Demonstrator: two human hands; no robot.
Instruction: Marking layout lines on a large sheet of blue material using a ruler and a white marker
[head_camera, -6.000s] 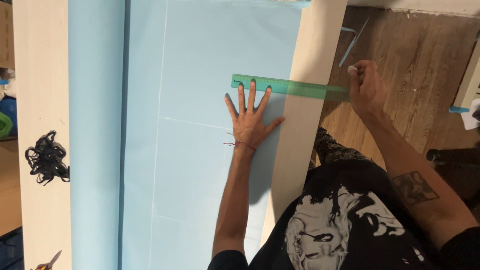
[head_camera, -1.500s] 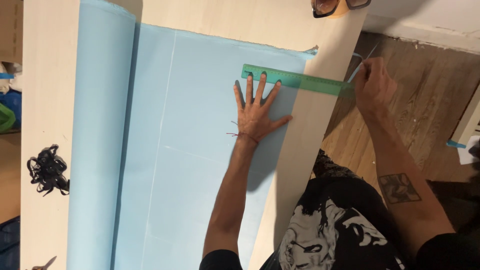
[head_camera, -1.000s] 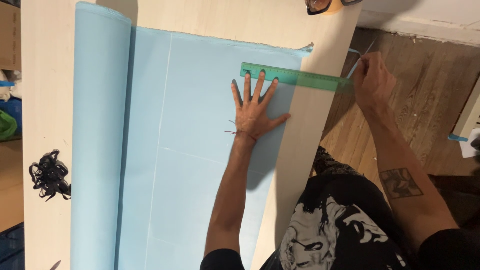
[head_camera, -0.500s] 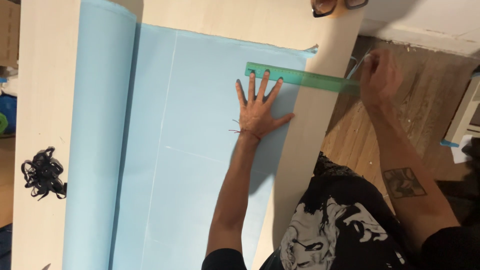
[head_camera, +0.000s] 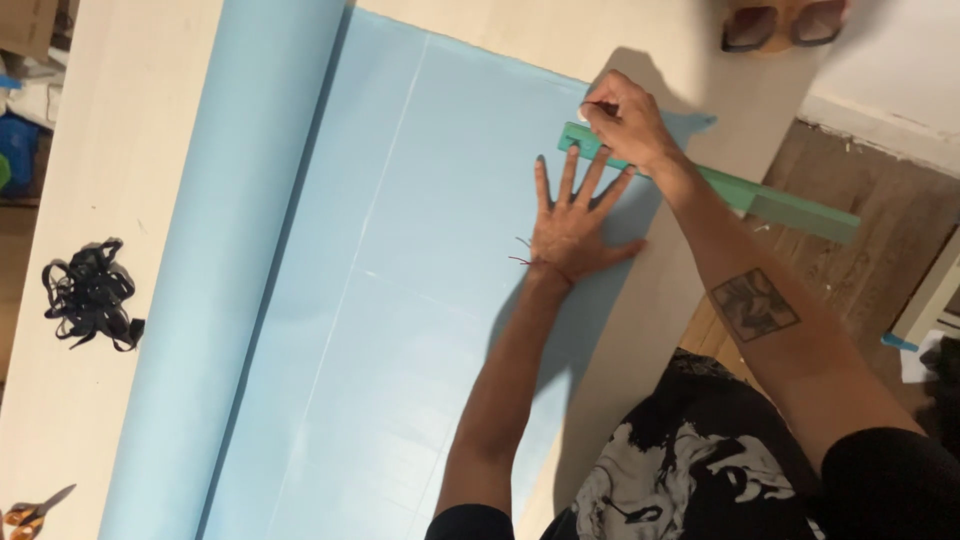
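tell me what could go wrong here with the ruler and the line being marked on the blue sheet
The green ruler juts past the table edge with only the left hand's fingertips on it, so it could pivot and skew the line. The right hand, apparently holding a small marking tool, reaches across the left and may nudge it. The blue sheet comes off a roll and could shift.

Warm indoor light falls from above and the upper right, leaving the pale table (head_camera: 120, 250) evenly bright. The left hand (head_camera: 572, 225) and both forearms cast soft dark shadows on the blue sheet (head_camera: 400, 300). No glare shows. Sunglasses (head_camera: 785, 22) at the table's far edge are blurred; the corners look slightly soft.
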